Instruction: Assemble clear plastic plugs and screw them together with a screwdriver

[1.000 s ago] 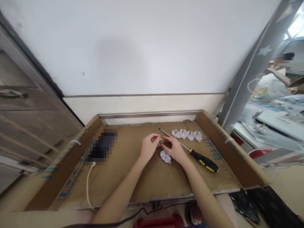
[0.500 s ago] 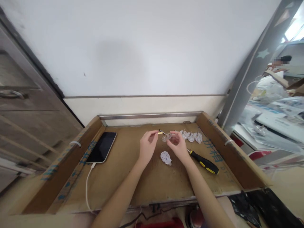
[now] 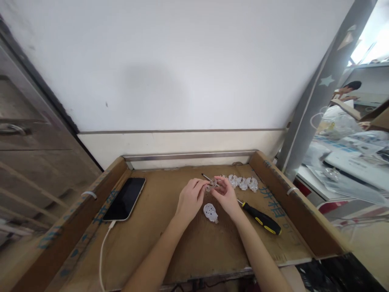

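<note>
My left hand (image 3: 191,198) and my right hand (image 3: 225,195) meet over the middle of a cardboard tray (image 3: 188,235). Together they pinch a small clear plastic plug part (image 3: 210,185) between their fingertips. A white plug cover (image 3: 210,212) with holes lies flat on the tray just below the hands. A row of clear plug pieces (image 3: 243,182) sits behind my right hand. A screwdriver with a black and yellow handle (image 3: 263,219) lies to the right, its shaft running behind my right hand.
A black phone (image 3: 124,198) lies at the tray's left, with a white cable (image 3: 103,251) trailing to the front. Raised cardboard walls (image 3: 291,202) edge the tray. A grey post (image 3: 316,93) stands at the right; a person sits far beyond it.
The hands lifted the small clear part off the tray surface and brought it slightly back. The view tilted, so everything sits lower in the picture.
</note>
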`<state>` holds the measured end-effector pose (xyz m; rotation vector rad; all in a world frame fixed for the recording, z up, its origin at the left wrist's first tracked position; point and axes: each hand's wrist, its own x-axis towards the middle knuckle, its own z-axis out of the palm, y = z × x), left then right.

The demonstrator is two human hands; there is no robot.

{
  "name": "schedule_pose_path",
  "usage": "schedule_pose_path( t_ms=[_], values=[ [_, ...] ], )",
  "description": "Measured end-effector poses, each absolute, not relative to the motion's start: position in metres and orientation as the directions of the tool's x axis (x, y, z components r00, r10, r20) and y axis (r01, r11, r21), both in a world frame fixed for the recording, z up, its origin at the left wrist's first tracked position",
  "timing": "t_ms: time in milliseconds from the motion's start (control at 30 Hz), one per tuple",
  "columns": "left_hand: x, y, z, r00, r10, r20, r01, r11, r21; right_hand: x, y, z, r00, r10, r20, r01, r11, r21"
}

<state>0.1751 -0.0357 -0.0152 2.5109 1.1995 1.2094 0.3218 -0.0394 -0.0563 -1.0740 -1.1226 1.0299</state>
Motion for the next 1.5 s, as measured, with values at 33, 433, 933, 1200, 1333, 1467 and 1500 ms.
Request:
schedule_pose_path(
  t_ms=[33,433,933,1200,1333,1467,1500],
  values=[
    [0.175,-0.036,-0.015,0.372,0.696,0.614,0.615,-0.68,0.399,0.322,-0.039,-0.056,0.133,0.979,0.154,-0.09,0.167,-0.982],
    [0.18,-0.041,-0.014,0.34,0.684,0.645,0.623,-0.678,0.391,0.322,-0.042,-0.053,0.032,0.999,0.038,-0.259,0.045,-0.965],
    [0.181,-0.038,-0.019,0.322,0.723,0.611,0.387,-0.689,0.612,0.329,-0.044,-0.047,-0.055,0.997,-0.062,-0.399,-0.078,-0.914],
    [0.177,-0.039,-0.011,0.36,0.792,0.494,0.346,-0.605,0.718,0.333,-0.037,-0.057,0.076,0.996,-0.051,-0.361,-0.02,-0.932],
    [0.165,-0.04,-0.007,0.481,0.819,0.313,0.466,-0.542,0.7,0.341,-0.033,-0.06,0.183,0.982,-0.037,-0.355,0.031,-0.935],
    [0.165,-0.045,-0.013,0.623,0.762,0.177,0.536,-0.581,0.612,0.343,-0.034,-0.061,0.262,0.965,-0.014,-0.333,0.077,-0.94],
    [0.166,-0.046,-0.015,0.637,0.752,0.172,0.549,-0.598,0.584,0.342,-0.035,-0.061,0.271,0.963,-0.009,-0.323,0.083,-0.943]
  ],
)
